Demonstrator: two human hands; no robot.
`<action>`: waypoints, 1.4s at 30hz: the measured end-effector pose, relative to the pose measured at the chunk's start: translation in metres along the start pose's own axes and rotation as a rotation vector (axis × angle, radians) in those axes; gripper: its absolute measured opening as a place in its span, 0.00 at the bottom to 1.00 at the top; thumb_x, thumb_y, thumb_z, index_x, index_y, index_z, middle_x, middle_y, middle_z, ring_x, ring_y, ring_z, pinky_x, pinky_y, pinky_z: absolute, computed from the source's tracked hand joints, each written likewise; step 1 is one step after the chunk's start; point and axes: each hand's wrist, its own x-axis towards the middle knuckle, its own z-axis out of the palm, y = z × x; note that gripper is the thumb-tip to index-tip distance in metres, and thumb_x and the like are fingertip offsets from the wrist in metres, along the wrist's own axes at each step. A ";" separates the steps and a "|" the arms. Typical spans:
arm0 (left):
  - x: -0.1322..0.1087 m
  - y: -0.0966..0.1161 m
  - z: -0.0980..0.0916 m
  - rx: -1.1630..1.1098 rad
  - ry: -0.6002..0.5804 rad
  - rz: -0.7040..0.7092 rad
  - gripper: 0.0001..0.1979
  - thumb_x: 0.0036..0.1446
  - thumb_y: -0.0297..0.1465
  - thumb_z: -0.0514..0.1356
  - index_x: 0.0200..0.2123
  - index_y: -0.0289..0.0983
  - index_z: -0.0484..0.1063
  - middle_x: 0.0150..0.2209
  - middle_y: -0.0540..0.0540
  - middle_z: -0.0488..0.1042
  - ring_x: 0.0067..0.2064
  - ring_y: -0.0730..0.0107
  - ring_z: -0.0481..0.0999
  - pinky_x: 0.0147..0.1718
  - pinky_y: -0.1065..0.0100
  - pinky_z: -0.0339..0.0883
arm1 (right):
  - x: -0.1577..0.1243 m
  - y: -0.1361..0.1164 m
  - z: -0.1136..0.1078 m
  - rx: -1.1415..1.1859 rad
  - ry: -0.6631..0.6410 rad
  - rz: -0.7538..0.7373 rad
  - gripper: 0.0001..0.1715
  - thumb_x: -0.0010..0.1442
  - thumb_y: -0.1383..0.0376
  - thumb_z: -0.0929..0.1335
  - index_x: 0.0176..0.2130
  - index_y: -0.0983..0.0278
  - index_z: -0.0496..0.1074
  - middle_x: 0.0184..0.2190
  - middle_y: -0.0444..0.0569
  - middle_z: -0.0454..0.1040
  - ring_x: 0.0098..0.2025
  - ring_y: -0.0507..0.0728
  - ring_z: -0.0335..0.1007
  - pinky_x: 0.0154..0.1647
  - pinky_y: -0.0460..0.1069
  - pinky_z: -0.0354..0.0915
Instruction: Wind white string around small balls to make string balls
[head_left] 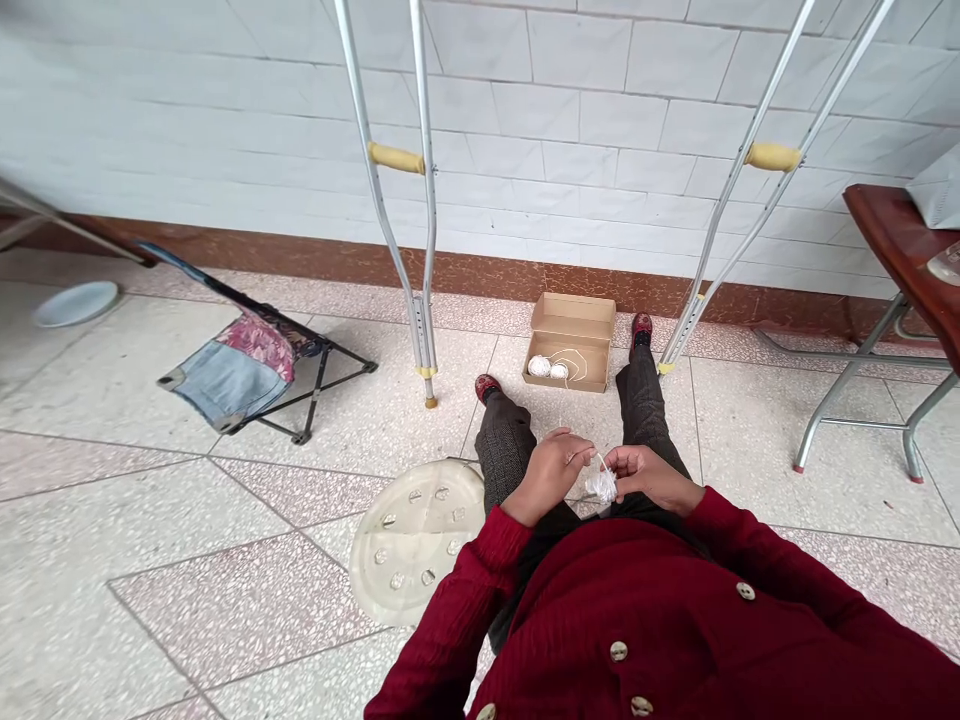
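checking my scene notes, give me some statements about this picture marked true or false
1. The left hand and right hand both hold white string over the lap. True.
2. The cardboard box is closed. False: it sits open on the floor with two balls of string inside.
3. A left crutch and a right crutch lean on the tiled wall. True.
4. The folding stool stands upright. False: it lies tipped over on the floor.
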 end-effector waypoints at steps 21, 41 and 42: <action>0.000 0.007 0.001 -0.029 0.037 -0.016 0.16 0.64 0.31 0.51 0.25 0.37 0.71 0.27 0.51 0.74 0.32 0.70 0.72 0.52 0.64 0.60 | -0.013 -0.017 0.015 0.112 0.001 -0.055 0.18 0.39 0.69 0.76 0.34 0.64 0.75 0.29 0.44 0.74 0.28 0.51 0.68 0.25 0.45 0.64; 0.000 0.010 0.014 -0.128 0.016 -0.075 0.17 0.64 0.35 0.52 0.25 0.37 0.73 0.27 0.49 0.73 0.33 0.68 0.72 0.41 0.69 0.63 | -0.017 -0.042 0.002 0.148 -0.038 -0.030 0.19 0.41 0.68 0.76 0.37 0.63 0.75 0.30 0.44 0.75 0.27 0.51 0.68 0.24 0.44 0.65; -0.001 0.011 0.022 -0.146 0.003 -0.091 0.18 0.64 0.35 0.52 0.25 0.36 0.73 0.27 0.48 0.74 0.34 0.68 0.72 0.39 0.70 0.63 | -0.015 -0.051 -0.002 0.175 0.033 -0.056 0.18 0.41 0.68 0.76 0.36 0.63 0.75 0.30 0.44 0.75 0.28 0.51 0.69 0.25 0.44 0.65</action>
